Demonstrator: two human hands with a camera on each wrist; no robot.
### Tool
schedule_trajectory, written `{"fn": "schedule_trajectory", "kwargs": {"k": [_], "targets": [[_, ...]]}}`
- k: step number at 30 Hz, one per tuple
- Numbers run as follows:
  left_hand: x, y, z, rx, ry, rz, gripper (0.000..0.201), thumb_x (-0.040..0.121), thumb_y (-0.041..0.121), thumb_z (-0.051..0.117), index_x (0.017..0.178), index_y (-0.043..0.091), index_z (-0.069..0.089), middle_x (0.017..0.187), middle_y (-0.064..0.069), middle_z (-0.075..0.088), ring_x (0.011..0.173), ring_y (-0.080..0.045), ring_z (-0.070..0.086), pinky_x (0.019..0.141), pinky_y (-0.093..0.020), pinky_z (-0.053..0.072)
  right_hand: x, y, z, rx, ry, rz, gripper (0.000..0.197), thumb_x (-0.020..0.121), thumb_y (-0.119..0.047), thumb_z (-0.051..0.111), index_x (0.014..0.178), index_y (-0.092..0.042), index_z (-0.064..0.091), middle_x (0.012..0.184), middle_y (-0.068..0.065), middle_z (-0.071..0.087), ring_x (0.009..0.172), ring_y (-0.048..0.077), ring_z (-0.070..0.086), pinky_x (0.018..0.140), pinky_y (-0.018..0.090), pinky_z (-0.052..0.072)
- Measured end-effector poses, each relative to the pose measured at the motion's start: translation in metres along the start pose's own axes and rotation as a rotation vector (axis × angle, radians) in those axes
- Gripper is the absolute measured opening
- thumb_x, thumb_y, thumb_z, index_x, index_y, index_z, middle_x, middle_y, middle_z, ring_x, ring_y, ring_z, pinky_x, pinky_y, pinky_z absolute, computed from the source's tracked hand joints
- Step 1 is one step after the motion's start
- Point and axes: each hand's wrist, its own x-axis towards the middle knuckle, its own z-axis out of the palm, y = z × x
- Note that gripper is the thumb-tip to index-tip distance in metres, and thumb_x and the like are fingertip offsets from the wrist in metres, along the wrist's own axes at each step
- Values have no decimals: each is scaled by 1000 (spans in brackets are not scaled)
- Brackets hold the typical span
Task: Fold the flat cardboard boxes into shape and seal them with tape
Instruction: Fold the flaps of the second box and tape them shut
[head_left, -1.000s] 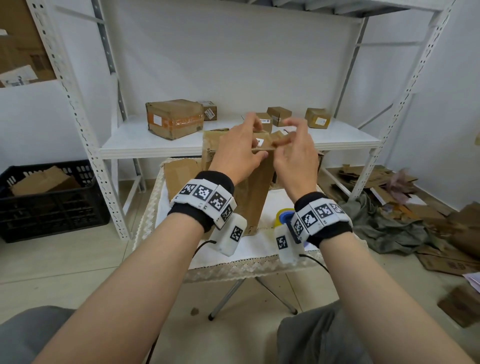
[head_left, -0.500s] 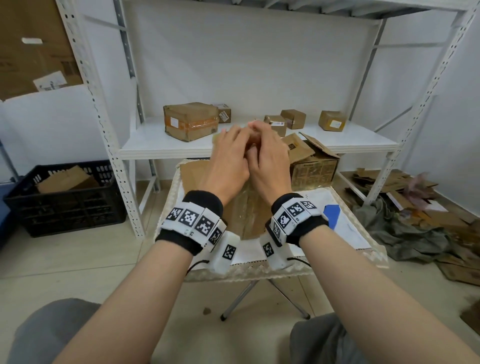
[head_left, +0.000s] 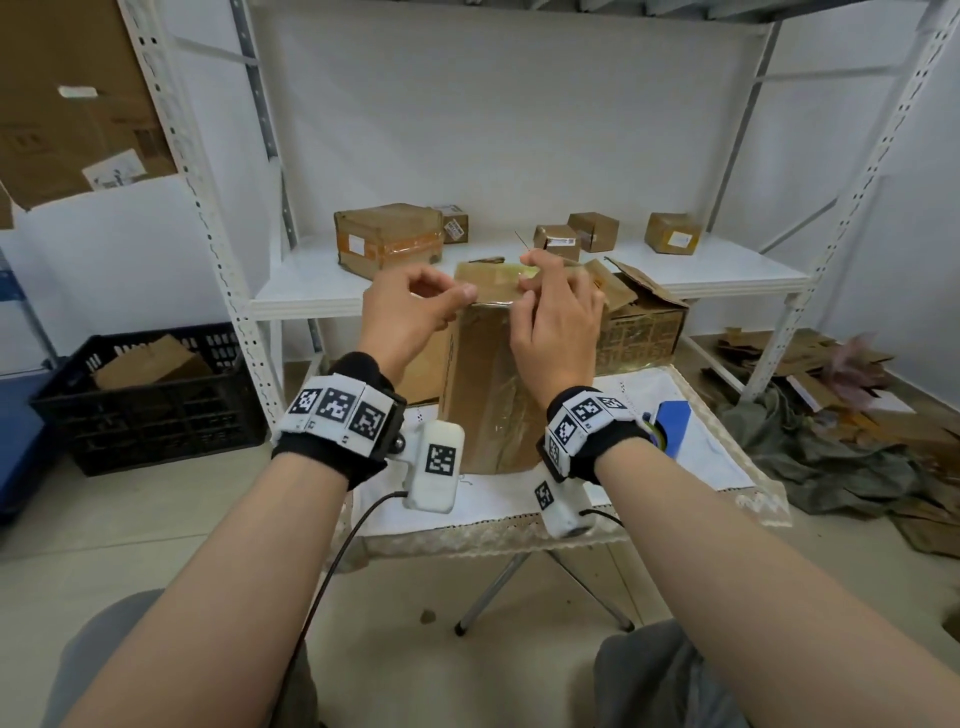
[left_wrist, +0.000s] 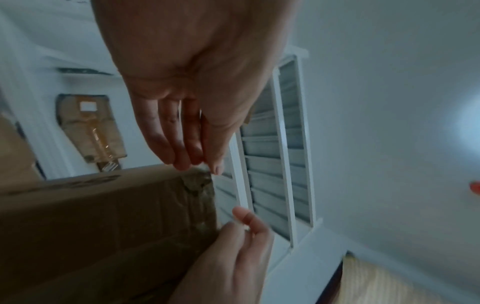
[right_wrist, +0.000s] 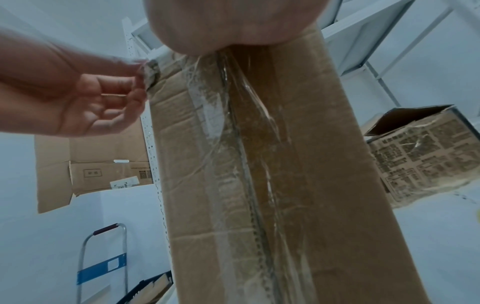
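Observation:
A tall brown cardboard box (head_left: 488, 384) stands upright on the small table (head_left: 519, 499). Clear tape (right_wrist: 233, 123) runs down its front seam. My left hand (head_left: 457, 296) pinches the box's top left corner, where a bit of tape is crumpled (right_wrist: 152, 71). In the left wrist view the left hand (left_wrist: 202, 164) meets that corner with thumb and fingertips. My right hand (head_left: 535, 291) lies on the top front edge with bent fingers holding the box there; its palm (right_wrist: 233, 24) covers the upper end of the tape. A tape roll (head_left: 667, 426) lies partly hidden behind my right wrist.
Just behind the tall box sits an open printed box (head_left: 639, 327). The white metal shelf (head_left: 727, 275) beyond carries several small sealed boxes. A black crate (head_left: 145, 400) stands on the floor at left. Cardboard scraps and cloth (head_left: 831, 441) litter the floor at right.
Half a second ago both hands were pressed together at the box's top. They have parted: the left went to the left corner, the right stays near the middle.

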Motion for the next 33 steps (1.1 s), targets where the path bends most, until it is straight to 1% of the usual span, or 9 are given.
{"fn": "schedule_trajectory", "kwargs": {"k": [5, 9, 12, 14, 16, 19, 23, 29, 33], "targets": [[-1, -2, -6, -211, -68, -137, 4, 89, 12, 76, 90, 10, 73, 78, -2, 71, 75, -14, 68, 80, -29, 61, -3, 3, -3, 11, 43, 2, 31, 93, -19, 45, 121, -18, 58, 91, -9, 63, 94, 16, 42, 90, 42, 35], [2, -4, -8, -309, -91, -238, 9, 95, 19, 70, 92, 11, 69, 78, 0, 70, 78, -15, 69, 78, -27, 60, -5, 1, -2, 14, 66, 4, 31, 92, -18, 45, 119, -17, 60, 92, -7, 66, 94, 18, 44, 91, 41, 35], [2, -2, -5, -329, -151, -241, 22, 90, 34, 74, 97, 15, 65, 88, -2, 71, 81, -14, 70, 80, -28, 60, -4, 1, 0, 8, 71, -5, 31, 91, -18, 45, 118, -17, 60, 92, -6, 67, 94, 20, 47, 89, 39, 33], [2, -3, 0, -316, -211, -232, 19, 87, 29, 78, 93, 16, 65, 95, -3, 71, 85, -14, 68, 80, -26, 57, -4, 2, 2, 6, 80, -9, 31, 90, -19, 44, 118, -17, 60, 91, -5, 66, 94, 20, 47, 87, 36, 30], [4, -6, 3, -369, -246, -277, 10, 88, 19, 76, 90, 17, 66, 92, 0, 70, 82, -11, 65, 76, -23, 54, -5, 4, 4, 9, 94, -17, 32, 90, -19, 45, 118, -17, 59, 92, -5, 66, 94, 20, 47, 87, 34, 29], [8, -11, 7, -512, -263, -361, 5, 93, 16, 69, 92, 17, 64, 83, 6, 67, 73, -5, 58, 66, -17, 48, -5, 6, 5, 1, 103, -37, 31, 90, -19, 45, 118, -16, 60, 92, -5, 67, 93, 20, 48, 87, 34, 29], [10, -20, 10, -627, -197, -422, 17, 92, 17, 70, 86, 21, 54, 73, 7, 66, 56, -3, 56, 55, -16, 40, -4, 5, 8, -5, 118, -46, 29, 90, -18, 46, 115, -16, 61, 91, -5, 66, 92, 20, 49, 86, 32, 27], [6, -29, 17, -670, -204, -366, 9, 98, 18, 62, 96, 25, 56, 77, 9, 65, 54, -2, 51, 49, -18, 28, -3, 7, 11, -21, 132, -50, 29, 90, -18, 45, 114, -15, 61, 93, -6, 67, 92, 19, 48, 85, 29, 24], [4, -32, 16, -709, -188, -242, 18, 97, 9, 60, 104, 25, 62, 99, 3, 63, 74, -6, 54, 57, -19, 34, -3, 6, 11, -4, 128, -46, 30, 90, -21, 45, 115, -16, 61, 92, -6, 67, 93, 15, 43, 85, 29, 24]]}}
